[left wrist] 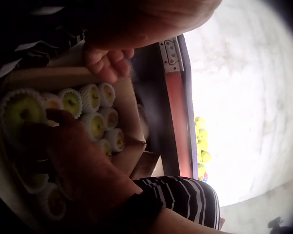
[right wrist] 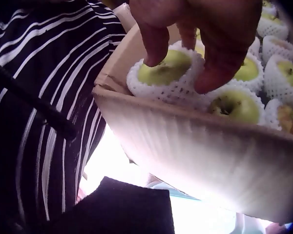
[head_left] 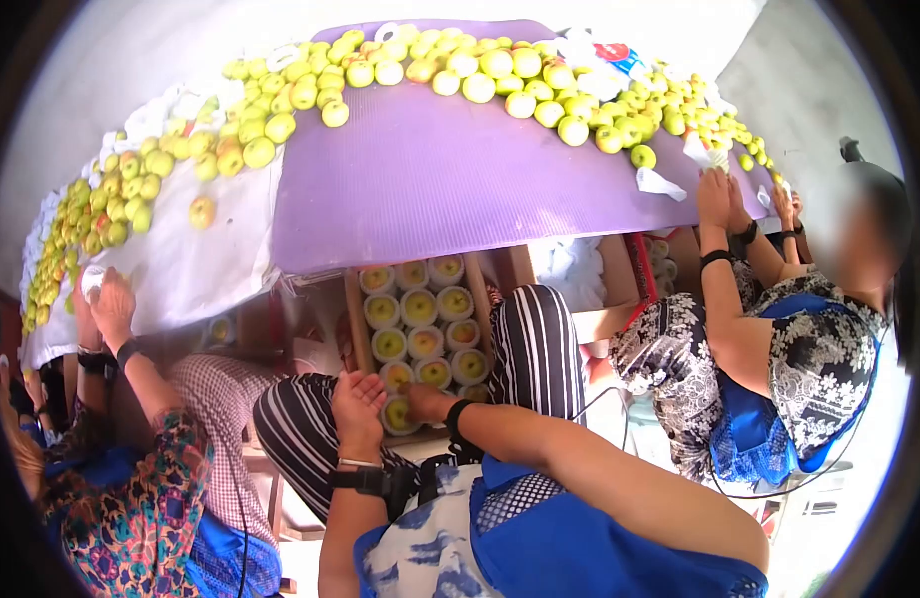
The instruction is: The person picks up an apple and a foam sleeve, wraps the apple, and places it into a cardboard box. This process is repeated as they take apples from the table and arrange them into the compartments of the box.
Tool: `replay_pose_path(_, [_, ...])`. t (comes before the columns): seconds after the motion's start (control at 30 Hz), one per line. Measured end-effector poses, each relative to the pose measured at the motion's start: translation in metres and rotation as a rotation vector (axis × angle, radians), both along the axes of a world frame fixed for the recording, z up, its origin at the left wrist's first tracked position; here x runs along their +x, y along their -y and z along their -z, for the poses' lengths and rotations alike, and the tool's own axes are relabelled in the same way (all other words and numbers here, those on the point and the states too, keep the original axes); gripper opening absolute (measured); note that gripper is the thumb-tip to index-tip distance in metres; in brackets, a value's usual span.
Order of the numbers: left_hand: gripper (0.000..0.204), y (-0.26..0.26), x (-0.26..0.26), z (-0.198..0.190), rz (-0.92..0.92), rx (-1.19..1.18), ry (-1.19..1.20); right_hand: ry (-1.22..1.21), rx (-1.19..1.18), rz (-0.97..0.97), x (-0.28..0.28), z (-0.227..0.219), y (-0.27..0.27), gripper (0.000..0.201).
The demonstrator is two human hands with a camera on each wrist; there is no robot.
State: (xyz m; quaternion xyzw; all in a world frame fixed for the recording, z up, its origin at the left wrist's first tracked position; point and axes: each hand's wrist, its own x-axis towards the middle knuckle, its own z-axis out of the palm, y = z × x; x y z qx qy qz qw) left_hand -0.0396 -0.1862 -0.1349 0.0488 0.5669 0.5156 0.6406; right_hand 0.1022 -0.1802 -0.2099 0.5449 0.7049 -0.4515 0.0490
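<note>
My right hand [head_left: 432,404] reaches down into a cardboard box [head_left: 356,334] of apples in white foam nets. Thumb and fingers of the right hand [right wrist: 200,34] lie around a netted green apple [right wrist: 166,68] at a corner of the box, touching its top and side. Beside it sits another netted apple [right wrist: 237,106]. My left hand [head_left: 360,411] is held palm up by the box's left side, with nothing in it. In the left wrist view the fingers of the left hand [left wrist: 154,27] hang loosely bent above the box edge, while the right hand [left wrist: 80,151] covers part of the apples.
Beyond the box stands a table with a purple mat [head_left: 410,179] and a long heap of loose apples [head_left: 495,65]. People sit at both sides, their hands over the table. Striped trouser legs [head_left: 540,349] flank the box.
</note>
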Motion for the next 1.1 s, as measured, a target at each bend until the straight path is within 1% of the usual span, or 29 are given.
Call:
replay_pose_path(0.03, [0.036, -0.002, 0.001, 0.002, 0.001, 0.002, -0.008, -0.079, 0.042, -0.015, -0.004, 0.0, 0.002, 0.055])
replay_pose_path(0.07, [0.035, -0.002, 0.001, 0.007, 0.001, -0.007, 0.011, -0.016, 0.012, -0.045, -0.008, -0.007, 0.002, 0.056])
replay_pose_path(0.13, [0.034, 0.002, -0.001, 0.004, -0.003, -0.018, 0.031, -0.074, -0.014, -0.048, -0.008, -0.01, 0.001, 0.056])
replay_pose_path(0.17, [0.034, 0.003, 0.0, 0.001, -0.022, -0.032, 0.014, -0.108, -0.028, -0.03, -0.006, -0.009, 0.003, 0.057])
replay_pose_path(0.2, [0.033, 0.004, 0.002, -0.001, -0.019, -0.028, 0.01, -0.141, 0.023, -0.016, -0.008, -0.002, 0.006, 0.056])
replay_pose_path(0.33, [0.033, 0.003, 0.003, -0.009, -0.008, -0.009, 0.002, -0.138, 0.052, -0.082, -0.006, 0.007, 0.004, 0.057])
replay_pose_path(0.43, [0.033, 0.003, 0.002, -0.011, -0.013, -0.006, 0.001, -0.171, -0.018, -0.056, -0.005, 0.008, 0.001, 0.055])
replay_pose_path(0.53, [0.033, 0.004, 0.001, -0.009, -0.016, -0.019, -0.005, -0.125, -0.014, -0.017, -0.006, 0.007, 0.001, 0.052])
replay_pose_path(0.6, [0.033, 0.004, 0.001, -0.007, -0.016, -0.026, -0.006, -0.022, -0.064, 0.061, -0.008, 0.006, 0.001, 0.048])
replay_pose_path(0.63, [0.033, 0.005, 0.001, -0.007, -0.015, -0.022, -0.009, -0.022, -0.066, 0.061, -0.007, 0.007, 0.002, 0.048])
replay_pose_path(0.7, [0.033, 0.005, 0.0, -0.007, -0.017, -0.016, -0.014, -0.034, -0.001, -0.035, -0.005, 0.012, 0.001, 0.043])
replay_pose_path(0.73, [0.033, 0.004, -0.001, -0.006, -0.02, -0.021, -0.017, -0.036, 0.0, -0.037, -0.005, 0.015, 0.001, 0.043])
replay_pose_path(0.8, [0.033, 0.003, -0.001, -0.007, -0.023, -0.027, -0.02, -0.128, 0.074, -0.091, -0.005, 0.019, 0.004, 0.041])
replay_pose_path(0.9, [0.033, 0.003, 0.001, -0.008, -0.024, -0.018, 0.0, -0.094, 0.06, -0.143, -0.004, 0.014, 0.001, 0.044])
replay_pose_path(0.93, [0.033, 0.002, 0.002, -0.008, -0.026, -0.023, -0.001, -0.09, 0.068, -0.143, -0.003, 0.023, 0.0, 0.044])
replay_pose_path(0.97, [0.033, 0.002, 0.004, -0.008, -0.029, -0.028, -0.002, -0.105, 0.03, -0.114, -0.003, 0.038, 0.001, 0.047])
replay_pose_path(1.03, [0.033, 0.002, 0.004, -0.009, -0.021, -0.016, -0.002, -0.123, -0.005, -0.082, -0.001, 0.047, -0.002, 0.05])
replay_pose_path(1.1, [0.033, 0.002, 0.004, -0.011, -0.016, -0.014, -0.007, -0.186, -0.112, 0.017, 0.001, 0.045, -0.003, 0.055])
